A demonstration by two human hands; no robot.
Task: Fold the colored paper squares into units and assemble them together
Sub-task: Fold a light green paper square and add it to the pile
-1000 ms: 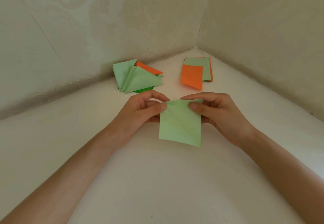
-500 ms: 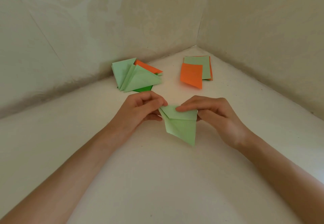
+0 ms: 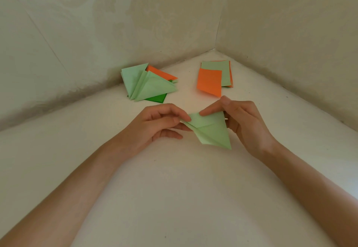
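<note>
A light green paper (image 3: pixel 210 130), partly folded with its top edge turned down, hangs between my two hands just above the white surface. My left hand (image 3: pixel 155 125) pinches its left corner between thumb and fingers. My right hand (image 3: pixel 242 120) holds the right side, with the index finger laid on the folded flap. A pile of folded triangular units (image 3: pixel 149 84), light green, orange and dark green, lies behind my left hand. A stack of flat squares (image 3: pixel 214 76), orange and light green, lies behind my right hand.
The white surface (image 3: pixel 174 188) runs into a corner where two pale walls (image 3: pixel 217 33) meet behind the paper stacks. The wall on the left slants close behind the folded pile.
The flat green square has been folded: its top edge came down, leaving a pointed shape. My right hand has shifted a little to the right and up along the fold.
</note>
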